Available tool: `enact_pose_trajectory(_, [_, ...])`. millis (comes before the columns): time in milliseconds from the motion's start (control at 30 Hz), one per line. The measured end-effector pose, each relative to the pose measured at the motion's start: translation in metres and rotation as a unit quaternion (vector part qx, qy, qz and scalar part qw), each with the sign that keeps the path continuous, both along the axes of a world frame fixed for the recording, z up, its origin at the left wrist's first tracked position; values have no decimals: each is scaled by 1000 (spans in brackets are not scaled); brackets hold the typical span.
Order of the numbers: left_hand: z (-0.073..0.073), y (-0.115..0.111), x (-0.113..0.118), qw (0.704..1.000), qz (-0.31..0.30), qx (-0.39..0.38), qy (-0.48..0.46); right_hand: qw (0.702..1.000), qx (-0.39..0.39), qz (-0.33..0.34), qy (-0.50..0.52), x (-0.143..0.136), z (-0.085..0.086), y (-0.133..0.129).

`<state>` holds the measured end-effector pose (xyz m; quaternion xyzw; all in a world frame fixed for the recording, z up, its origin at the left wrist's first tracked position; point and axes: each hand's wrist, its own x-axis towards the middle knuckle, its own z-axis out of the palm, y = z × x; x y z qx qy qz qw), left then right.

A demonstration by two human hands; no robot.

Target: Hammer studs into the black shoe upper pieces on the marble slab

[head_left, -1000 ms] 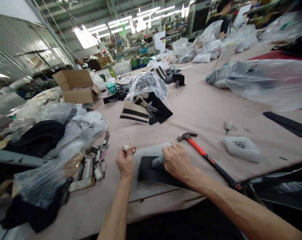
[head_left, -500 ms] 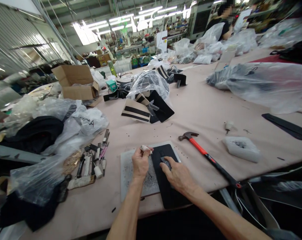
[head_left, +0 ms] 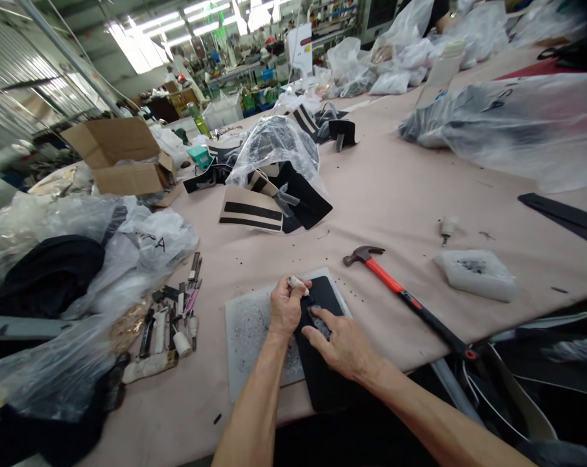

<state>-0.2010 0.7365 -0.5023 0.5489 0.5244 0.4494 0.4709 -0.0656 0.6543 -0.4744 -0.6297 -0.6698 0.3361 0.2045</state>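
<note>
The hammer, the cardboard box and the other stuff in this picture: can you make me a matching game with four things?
Things:
1. Hammer
2. Left hand
3. Black panel
4. Cardboard box

Clues:
A. Standing open at the picture's left side
B. Lying partly on the pale board
C. Has a red and black handle
D. Holding a small white tool

Right pairs: 1-C, 2-D, 3-B, 4-A
</note>
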Motion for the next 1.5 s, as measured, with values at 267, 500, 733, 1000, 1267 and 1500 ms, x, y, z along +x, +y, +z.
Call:
enact_pose_trajectory(267, [5,0,3,999,-14,7,29,1000,-8,3,-18,0,1,1])
enact_pose_trajectory(500, [7,1,4,996,-29,40,73,999,-23,13,27,5,7,0])
enact_pose_trajectory(733, [8,6,-1,985,-122,68,104,974,128,-114,-148,98,-5,30])
enact_pose_trajectory(1000, [-1,-3,-2,988,-101,93,67,974,-177,-137,33,153,-12,39])
enact_pose_trajectory(1267, [-1,-3,-2,988,-104,82,78,984,-8,-145,106,101,66,18])
enact_pose_trajectory(1500, [-4,-4,-2,984,-94,102,111,960,147,95,-217,89,96,18])
